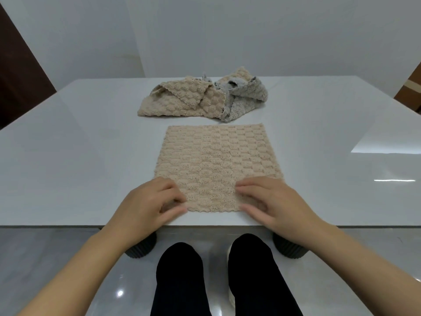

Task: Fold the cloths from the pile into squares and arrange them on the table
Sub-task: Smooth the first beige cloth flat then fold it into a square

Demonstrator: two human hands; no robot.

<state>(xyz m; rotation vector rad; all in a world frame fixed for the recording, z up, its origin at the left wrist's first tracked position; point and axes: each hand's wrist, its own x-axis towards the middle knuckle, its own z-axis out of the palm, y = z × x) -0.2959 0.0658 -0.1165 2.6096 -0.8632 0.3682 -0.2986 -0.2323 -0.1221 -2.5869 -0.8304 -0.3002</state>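
Note:
A beige textured cloth [217, 160] lies spread flat on the white table [79, 144], its near edge close to the table's front edge. My left hand [150, 201] is at the cloth's near left corner, fingers curled and thumb under the edge, pinching it. My right hand [275, 201] pinches the near right corner the same way. Behind the flat cloth sits a crumpled pile [202, 96] of beige and grey cloths.
The table's front edge [68, 225] runs just below my hands. Two dark ribbed table legs [289, 247] stand under it. My legs in black trousers [218, 277] are over a glossy grey floor. A white wall stands behind the table.

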